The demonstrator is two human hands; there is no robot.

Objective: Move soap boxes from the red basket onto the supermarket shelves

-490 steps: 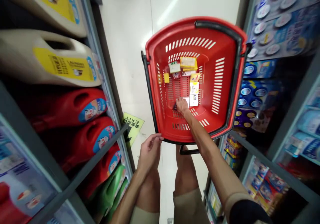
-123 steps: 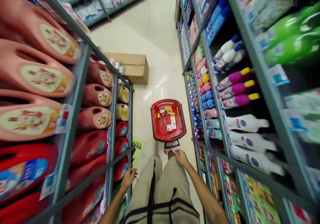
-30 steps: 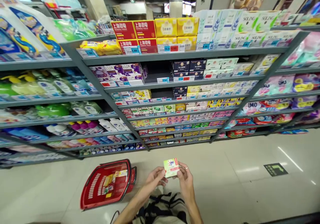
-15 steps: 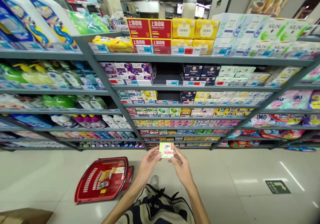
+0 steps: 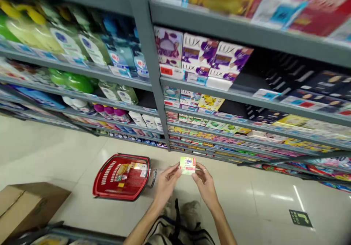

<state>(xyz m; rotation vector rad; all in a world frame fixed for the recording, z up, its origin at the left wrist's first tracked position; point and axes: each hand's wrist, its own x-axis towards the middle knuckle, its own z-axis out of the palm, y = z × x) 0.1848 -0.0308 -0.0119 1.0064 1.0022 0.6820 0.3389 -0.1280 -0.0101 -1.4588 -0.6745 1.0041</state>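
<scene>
A small pale-yellow OMO soap box (image 5: 188, 165) is held up between my two hands, its printed front toward me. My left hand (image 5: 168, 181) pinches its left side, thumb in front and fingers behind. On the other side my right hand (image 5: 203, 181), with a ring on one finger, grips the right edge. Below and to the left, a red shopping basket (image 5: 105, 192) rests on the floor with several packaged goods inside.
Shelves of boxed soap (image 5: 205, 55) rise in front, with pump bottles (image 5: 90, 48) on the left bays. A cardboard carton (image 5: 35, 205) stands at lower left. A green arrow sign (image 5: 300, 218) lies on the tiled floor at right.
My view has moved nearer the shelves and turned left, bringing more of the carton into sight. Both hands still hold the soap box in front of me.
</scene>
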